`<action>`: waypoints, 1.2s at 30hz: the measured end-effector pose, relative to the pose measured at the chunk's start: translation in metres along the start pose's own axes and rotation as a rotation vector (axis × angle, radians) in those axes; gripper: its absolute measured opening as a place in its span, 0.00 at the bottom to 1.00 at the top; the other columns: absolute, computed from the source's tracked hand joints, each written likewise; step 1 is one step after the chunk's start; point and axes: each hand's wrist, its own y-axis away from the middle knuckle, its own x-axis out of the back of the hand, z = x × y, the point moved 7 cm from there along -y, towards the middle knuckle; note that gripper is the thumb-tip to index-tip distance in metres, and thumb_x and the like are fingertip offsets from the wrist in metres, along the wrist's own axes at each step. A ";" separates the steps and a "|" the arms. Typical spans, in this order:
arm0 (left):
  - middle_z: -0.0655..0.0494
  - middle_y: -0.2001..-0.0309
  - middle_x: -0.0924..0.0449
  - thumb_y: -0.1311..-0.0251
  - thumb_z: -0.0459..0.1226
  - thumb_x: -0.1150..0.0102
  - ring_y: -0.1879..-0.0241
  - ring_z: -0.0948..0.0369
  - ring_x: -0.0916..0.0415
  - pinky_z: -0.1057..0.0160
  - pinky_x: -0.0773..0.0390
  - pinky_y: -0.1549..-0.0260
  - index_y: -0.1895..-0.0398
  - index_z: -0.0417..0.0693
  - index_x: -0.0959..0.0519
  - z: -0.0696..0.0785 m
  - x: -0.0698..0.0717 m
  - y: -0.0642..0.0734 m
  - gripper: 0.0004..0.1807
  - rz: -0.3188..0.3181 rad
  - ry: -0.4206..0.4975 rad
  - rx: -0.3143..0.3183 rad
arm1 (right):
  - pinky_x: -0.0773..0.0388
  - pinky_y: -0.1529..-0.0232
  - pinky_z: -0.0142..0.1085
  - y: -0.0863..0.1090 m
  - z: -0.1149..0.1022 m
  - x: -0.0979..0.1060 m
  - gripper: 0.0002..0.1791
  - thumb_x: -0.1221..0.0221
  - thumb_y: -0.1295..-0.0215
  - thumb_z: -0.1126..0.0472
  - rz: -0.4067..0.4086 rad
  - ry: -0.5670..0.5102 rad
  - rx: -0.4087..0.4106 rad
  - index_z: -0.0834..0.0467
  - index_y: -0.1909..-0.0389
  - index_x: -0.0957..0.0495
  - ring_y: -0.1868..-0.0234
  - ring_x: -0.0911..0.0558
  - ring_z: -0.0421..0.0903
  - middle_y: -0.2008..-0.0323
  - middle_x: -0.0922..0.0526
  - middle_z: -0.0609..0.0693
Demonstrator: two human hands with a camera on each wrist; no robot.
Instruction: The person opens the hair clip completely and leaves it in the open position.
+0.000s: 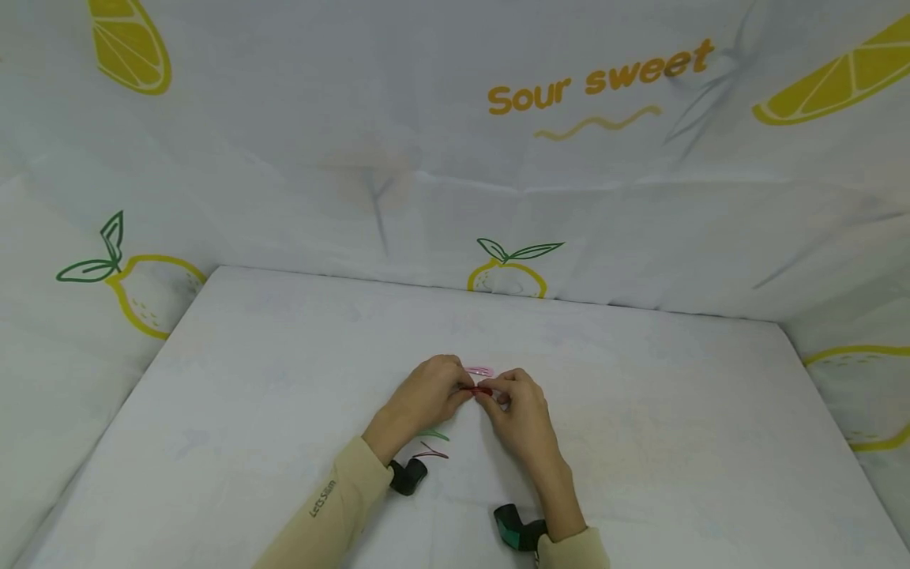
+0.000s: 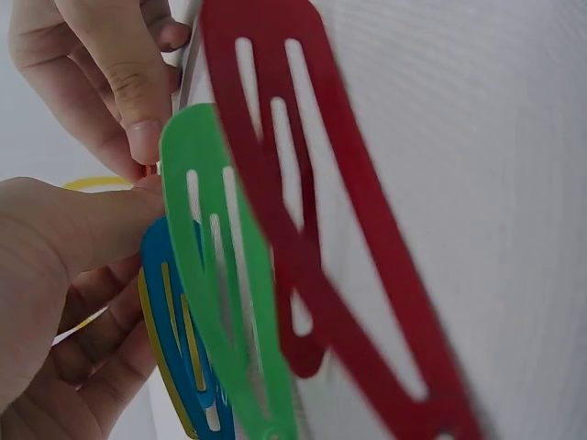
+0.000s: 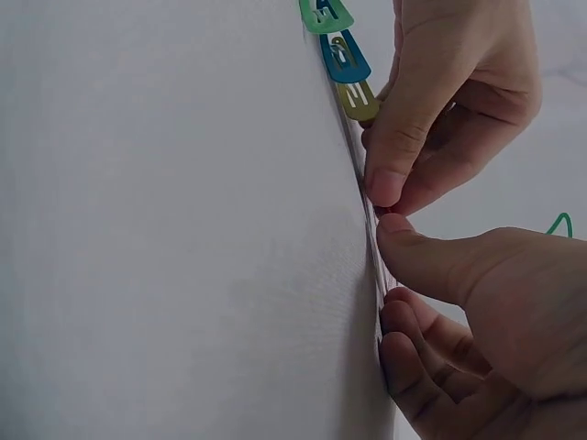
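Observation:
Between my two hands a red snap hair clip point(image 1: 479, 390) is held just above the table. The thumb and fingers of my left hand point(image 1: 430, 389) pinch its left end; my right hand point(image 1: 519, 412) pinches the other end. Fingertips hide most of it in both wrist views. Just beyond the hands lies a pink hair clip point(image 1: 479, 371). Beside my left hand, a dark red hair clip point(image 2: 362, 211), a green one point(image 2: 197, 247), a blue one point(image 2: 165, 275) and a yellow one point(image 2: 158, 357) form a row.
A white cloth covers the table point(image 1: 661, 411). Behind it hangs a white curtain point(image 1: 298, 174) with lemon prints. Black wrist devices sit under my left wrist point(image 1: 408, 477) and right wrist point(image 1: 519, 531).

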 end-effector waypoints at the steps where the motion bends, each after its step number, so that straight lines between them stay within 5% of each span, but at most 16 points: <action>1: 0.60 0.70 0.20 0.45 0.36 0.37 0.69 0.66 0.28 0.69 0.27 0.67 0.67 0.49 0.14 0.000 0.000 0.000 0.05 0.004 -0.004 -0.003 | 0.30 0.73 0.31 0.000 -0.001 0.000 0.06 0.33 0.49 0.63 0.006 -0.007 0.004 0.56 0.67 0.14 0.72 0.28 0.40 0.69 0.23 0.48; 8: 0.61 0.68 0.18 0.44 0.37 0.38 0.65 0.65 0.25 0.67 0.26 0.62 0.64 0.49 0.15 -0.003 0.005 0.002 0.06 0.037 0.007 -0.011 | 0.29 0.76 0.28 -0.001 -0.005 0.002 0.08 0.33 0.48 0.64 0.040 -0.040 0.043 0.58 0.65 0.15 0.76 0.27 0.36 0.74 0.20 0.44; 22: 0.63 0.71 0.18 0.48 0.36 0.35 0.72 0.70 0.26 0.73 0.28 0.71 0.68 0.50 0.14 -0.008 0.017 0.009 0.04 0.111 0.098 -0.053 | 0.24 0.76 0.28 0.000 -0.012 0.004 0.09 0.32 0.51 0.68 0.099 -0.178 0.099 0.62 0.66 0.15 0.77 0.23 0.36 0.77 0.19 0.45; 36: 0.63 0.72 0.18 0.49 0.34 0.34 0.73 0.71 0.26 0.71 0.26 0.72 0.70 0.50 0.14 -0.014 0.025 0.015 0.03 0.175 0.153 -0.091 | 0.23 0.76 0.30 -0.001 -0.018 0.003 0.04 0.33 0.51 0.69 0.144 -0.201 0.195 0.59 0.73 0.15 0.78 0.22 0.34 0.78 0.19 0.44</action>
